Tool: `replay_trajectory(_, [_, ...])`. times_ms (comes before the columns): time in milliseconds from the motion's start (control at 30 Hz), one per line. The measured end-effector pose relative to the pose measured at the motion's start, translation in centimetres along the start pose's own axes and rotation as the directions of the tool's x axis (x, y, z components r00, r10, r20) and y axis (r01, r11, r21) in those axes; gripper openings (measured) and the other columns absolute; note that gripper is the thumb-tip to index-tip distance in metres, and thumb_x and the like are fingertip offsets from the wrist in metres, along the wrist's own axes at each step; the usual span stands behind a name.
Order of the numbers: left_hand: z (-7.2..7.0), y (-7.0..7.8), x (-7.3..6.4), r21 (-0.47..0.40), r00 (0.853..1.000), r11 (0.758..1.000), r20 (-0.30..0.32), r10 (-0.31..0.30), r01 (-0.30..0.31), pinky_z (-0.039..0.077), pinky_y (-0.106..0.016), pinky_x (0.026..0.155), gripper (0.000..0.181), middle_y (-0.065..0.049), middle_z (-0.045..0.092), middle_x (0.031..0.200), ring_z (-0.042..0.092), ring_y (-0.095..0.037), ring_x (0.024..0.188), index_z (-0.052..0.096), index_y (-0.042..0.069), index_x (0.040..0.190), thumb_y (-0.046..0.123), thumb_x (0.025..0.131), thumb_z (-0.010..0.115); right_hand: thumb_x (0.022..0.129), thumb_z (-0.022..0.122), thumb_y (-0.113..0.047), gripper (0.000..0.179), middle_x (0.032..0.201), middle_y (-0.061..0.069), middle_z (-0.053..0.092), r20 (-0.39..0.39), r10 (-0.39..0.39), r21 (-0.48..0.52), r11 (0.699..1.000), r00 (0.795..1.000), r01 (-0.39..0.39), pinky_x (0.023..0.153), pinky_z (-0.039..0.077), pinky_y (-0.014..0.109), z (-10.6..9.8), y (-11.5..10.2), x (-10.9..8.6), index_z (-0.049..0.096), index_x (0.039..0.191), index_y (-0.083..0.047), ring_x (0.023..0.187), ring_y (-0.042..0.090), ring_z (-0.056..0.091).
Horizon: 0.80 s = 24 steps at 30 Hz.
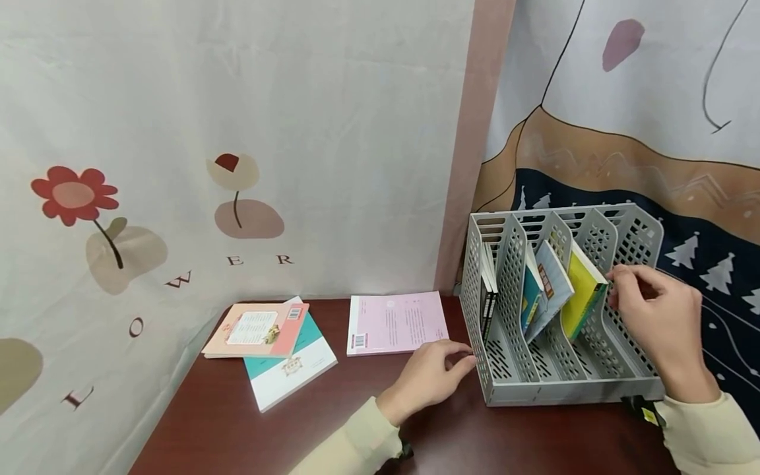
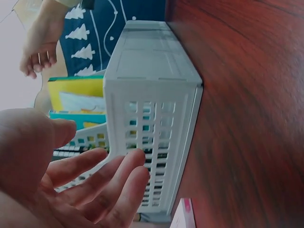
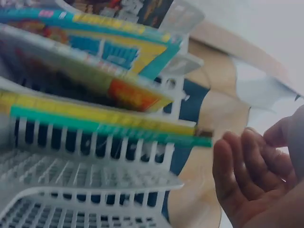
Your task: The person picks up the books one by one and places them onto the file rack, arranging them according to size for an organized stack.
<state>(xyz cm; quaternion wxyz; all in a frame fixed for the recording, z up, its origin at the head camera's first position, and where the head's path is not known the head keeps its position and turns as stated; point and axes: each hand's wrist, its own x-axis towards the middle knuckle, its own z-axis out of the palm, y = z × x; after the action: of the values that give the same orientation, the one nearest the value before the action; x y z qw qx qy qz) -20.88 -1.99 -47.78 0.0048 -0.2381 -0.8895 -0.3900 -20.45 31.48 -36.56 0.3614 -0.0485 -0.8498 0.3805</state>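
A grey perforated file rack [image 1: 570,394] with several slots stands on the right of the table. My right hand [image 1: 659,316] is raised beside the yellow book [image 1: 582,293], its fingers loosely bent and holding nothing. In the right wrist view, the fingertips [image 3: 228,137] are just past the end of that book's green-and-yellow spine. A pale blue book [image 1: 552,287] and a teal book [image 1: 530,297] lean in a slot further left. Dark-spined books [image 1: 489,303] stand in the leftmost slot. My left hand [image 1: 430,373] has relaxed, spread fingers, with fingertips close to the rack's left side.
A pink-lilac book [image 1: 398,323] lies flat left of the rack. Further left, a peach book [image 1: 261,330] overlaps a teal-and-white book [image 1: 297,379]. A printed cloth [image 1: 356,165] hangs behind the table [image 1: 237,435].
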Motion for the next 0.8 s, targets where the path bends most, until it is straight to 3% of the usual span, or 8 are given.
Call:
replay_trajectory(100, [-0.7, -0.3, -0.4, 0.008, 1.000, 1.000, -0.019, -0.001, 0.001, 0.056, -0.023, 0.087, 0.032, 0.005, 0.083, 0.117, 0.065, 0.005, 0.089, 0.084, 0.019, 0.125, 0.041, 0.110, 0.066, 0.110, 0.063, -0.019, 0.025, 0.060, -0.013, 0.062, 0.063, -0.068, 0.064, 0.996, 0.996, 0.064, 0.050, 0.039, 0.019, 0.1, -0.7, -0.8, 0.082, 0.095, -0.010, 0.052, 0.001, 0.054])
replay_trajectory(167, [-1.1, -0.7, -0.7, 0.011, 1.000, 1.000, -0.028, -0.004, 0.004, 0.058, -0.025, 0.092, 0.030, 0.006, 0.083, 0.118, 0.068, 0.003, 0.095, 0.084, 0.020, 0.123, 0.041, 0.110, 0.066, 0.109, 0.065, -0.015, 0.022, 0.060, -0.006, 0.063, 0.145, -0.138, 0.113, 0.986, 0.980, 0.122, 0.048, 0.040, 0.021, 0.5, -1.2, -1.6, 0.083, 0.097, -0.010, 0.051, 0.005, 0.055])
replay_trajectory(267, [-1.7, -1.3, -1.2, 0.008, 0.999, 1.000, -0.039, -0.020, 0.020, 0.059, -0.027, 0.096, 0.029, 0.007, 0.083, 0.119, 0.070, 0.001, 0.100, 0.085, 0.021, 0.122, 0.040, 0.110, 0.066, 0.109, 0.066, -0.009, 0.020, 0.064, -0.003, 0.065, 0.292, -0.240, 0.179, 0.965, 0.926, 0.193, 0.048, 0.045, 0.023, 2.0, -2.0, -3.1, 0.083, 0.100, -0.013, 0.052, 0.008, 0.058])
replay_trajectory(400, [-2.5, -2.3, -1.7, 0.018, 0.998, 0.999, -0.052, -0.044, 0.045, 0.059, -0.030, 0.095, 0.030, 0.006, 0.084, 0.118, 0.073, -0.006, 0.102, 0.085, 0.020, 0.123, 0.040, 0.110, 0.067, 0.109, 0.068, -0.007, 0.019, 0.070, -0.003, 0.068, 0.457, -0.295, 0.264, 0.946, 0.839, 0.189, 0.051, 0.052, 0.025, 4.6, -3.4, -5.7, 0.084, 0.104, -0.015, 0.057, 0.007, 0.062])
replay_trajectory(567, [-3.8, -3.6, -2.1, 0.020, 0.993, 0.997, -0.090, -0.076, 0.078, 0.059, -0.031, 0.091, 0.028, 0.006, 0.085, 0.114, 0.076, -0.006, 0.098, 0.085, 0.019, 0.122, 0.038, 0.110, 0.068, 0.108, 0.069, -0.011, 0.016, 0.079, -0.008, 0.074, 0.558, -0.340, 0.311, 0.931, 0.757, 0.189, 0.058, 0.057, 0.025, 8.2, -6.0, -9.1, 0.085, 0.108, -0.014, 0.064, 0.002, 0.066])
replay_trajectory(600, [-4.1, -3.9, -2.1, 0.019, 0.991, 0.996, -0.101, -0.084, 0.086, 0.059, -0.030, 0.088, 0.028, 0.006, 0.085, 0.114, 0.076, -0.005, 0.095, 0.085, 0.019, 0.122, 0.038, 0.110, 0.067, 0.108, 0.070, -0.013, 0.015, 0.083, -0.008, 0.076, 0.576, -0.329, 0.292, 0.938, 0.748, 0.188, 0.060, 0.057, 0.025, 9.0, -6.7, -9.5, 0.085, 0.110, -0.015, 0.065, 0.002, 0.066])
replay_trajectory(700, [-5.1, -4.7, -2.0, 0.016, 0.984, 0.993, -0.140, -0.110, 0.113, 0.058, -0.030, 0.081, 0.028, 0.003, 0.085, 0.113, 0.076, -0.007, 0.087, 0.083, 0.017, 0.124, 0.036, 0.109, 0.068, 0.107, 0.070, -0.016, 0.019, 0.105, -0.001, 0.084, 0.610, -0.291, 0.207, 0.956, 0.737, 0.206, 0.083, 0.065, 0.035, 11.4, -8.7, -10.7, 0.084, 0.119, -0.014, 0.090, 0.011, 0.079])
replay_trajectory(800, [-6.0, -5.6, -1.8, 0.039, 0.973, 0.988, -0.182, -0.141, 0.151, 0.057, -0.030, 0.077, 0.031, 0.000, 0.085, 0.114, 0.076, -0.009, 0.084, 0.082, 0.015, 0.128, 0.035, 0.109, 0.068, 0.107, 0.067, -0.017, 0.026, 0.126, 0.004, 0.083, 0.642, -0.239, 0.120, 0.970, 0.729, 0.212, 0.104, 0.062, 0.047, 13.6, -10.5, -11.7, 0.082, 0.128, -0.013, 0.117, 0.024, 0.079])
